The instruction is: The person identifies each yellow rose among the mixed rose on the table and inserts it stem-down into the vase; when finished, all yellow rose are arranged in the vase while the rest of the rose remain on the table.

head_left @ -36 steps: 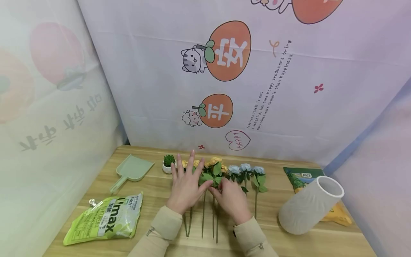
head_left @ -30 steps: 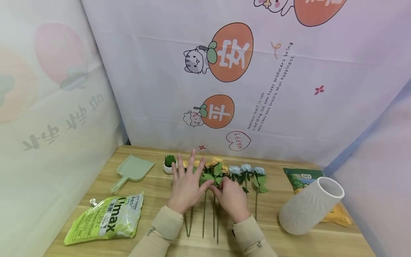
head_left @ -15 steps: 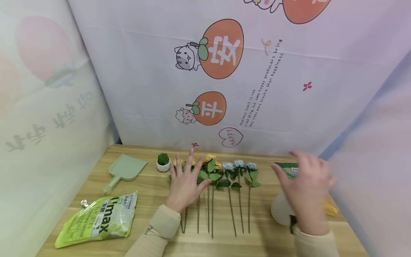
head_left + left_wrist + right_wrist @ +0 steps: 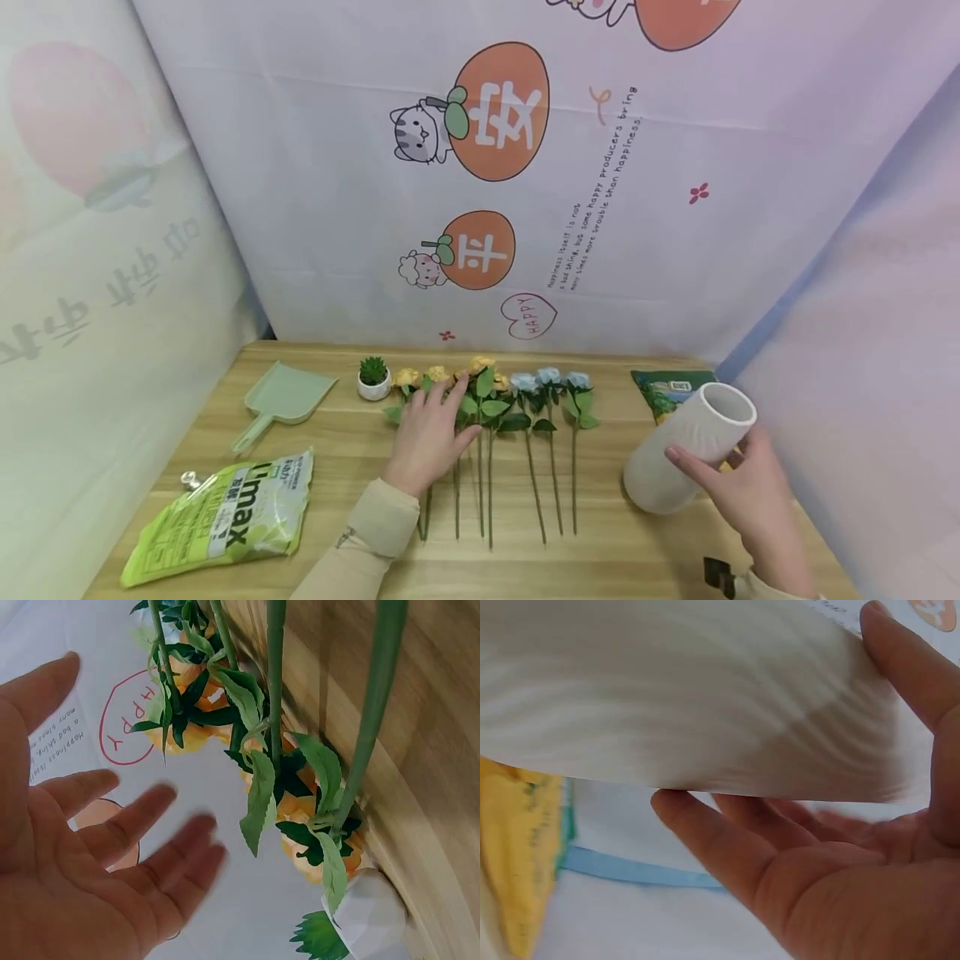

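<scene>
- Right hand [image 4: 750, 500]: at 4 o'clock on the worktop [image 4: 352, 454], cupping the white vase [image 4: 686, 446], thumb laid across the near side, fingers [image 4: 705, 832] curled under the ribbed wall [image 4: 667, 697].
- Vase: on a slant, long axis running from base at 8 o'clock to open mouth at 2 o'clock, mouth end higher and turned away from the flowers; partly over a soil bag [image 4: 660, 392] behind it.
- Left hand [image 4: 431, 433]: flat and wide, fingers straight and spread, gripping nothing; laid over the stems of the yellow flowers [image 4: 438, 375]. From the wrist view, palm [image 4: 97, 862] open beside the leaves and blooms [image 4: 300, 847]; cannot tell whether pressing or just above.
- Flowers: 2 groups side by side, yellow at 11 o'clock, 3 blue flowers [image 4: 547, 377] at 12 o'clock, blooms toward the backdrop, stems pointing back at the person, so long axis 12 to 6.
- Key relation: stems well apart from the vase mouth, at 9 o'clock of it; left hand nearer the flowers, right hand alone on the vase.
- Elsewhere: small potted succulent [image 4: 372, 379] just beside the yellow blooms at 10 o'clock, green scoop [image 4: 288, 400] farther toward 9 o'clock, green bag [image 4: 217, 517] at 8 o'clock.
</scene>
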The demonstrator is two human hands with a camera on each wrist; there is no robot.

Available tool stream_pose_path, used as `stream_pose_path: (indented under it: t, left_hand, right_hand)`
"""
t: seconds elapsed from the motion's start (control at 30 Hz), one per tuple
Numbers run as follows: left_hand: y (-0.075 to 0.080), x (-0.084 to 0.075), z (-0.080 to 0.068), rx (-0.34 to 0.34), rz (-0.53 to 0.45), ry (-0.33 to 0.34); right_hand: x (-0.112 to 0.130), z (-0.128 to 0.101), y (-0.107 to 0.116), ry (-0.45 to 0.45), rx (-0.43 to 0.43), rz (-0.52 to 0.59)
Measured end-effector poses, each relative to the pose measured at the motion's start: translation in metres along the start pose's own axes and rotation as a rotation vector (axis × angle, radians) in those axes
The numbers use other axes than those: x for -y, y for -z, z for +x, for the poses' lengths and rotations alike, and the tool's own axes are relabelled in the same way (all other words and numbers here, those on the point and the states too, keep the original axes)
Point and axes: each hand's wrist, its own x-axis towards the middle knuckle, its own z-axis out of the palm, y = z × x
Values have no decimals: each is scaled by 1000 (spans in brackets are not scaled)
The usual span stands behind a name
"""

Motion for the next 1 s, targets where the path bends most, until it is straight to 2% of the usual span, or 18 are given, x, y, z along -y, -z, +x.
stream_pose_path:
  t: [0.1,0.23,0.37,0.5,0.77,0.9,1.0]
  left_hand:
    - [-5,-8,1,31,-86,21]
    - [-15,-18,0,75,-210,83]
    - [-27,-24,-1,153,-305,129]
    - [-32,-27,1,200,-418,159]
    - [-19,-21,0,210,-497,161]
    - [-3,-25,1,255,-576,160]
    - [15,-38,6,295,-652,163]
  right_hand:
    - [-10,-4,-4,-19,-32,35]
    - [-14,-5,-8,6,-80,44]
    - [-16,-5,-9,21,-67,52]
    - [-18,-4,-7,18,-46,51]
    - [-15,-3,-2,31,-33,-1]
    - [-15,-6,-1,20,-29,8]
    - [-19,-9,-3,12,-26,28]
